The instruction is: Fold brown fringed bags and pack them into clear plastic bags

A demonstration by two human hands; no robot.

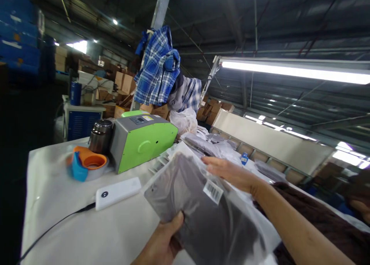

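A dark item in a clear plastic bag (199,207) is held up, tilted, over the white table. A white barcode label (213,191) shows on its front. My left hand (166,238) grips the bag's lower left side, thumb on top and the other fingers hidden beneath. My right hand (224,170) lies flat along the bag's upper right edge, fingers stretched out together and pointing left. Just left of the bag lies a white power bank (118,192) with a black cable.
On the white table (66,215) stand a green and grey machine (147,141), a dark metal flask (101,137) and an orange and blue tape dispenser (89,163). Bagged items (215,145) lie behind. Dark brown fabric (312,222) is at the right.
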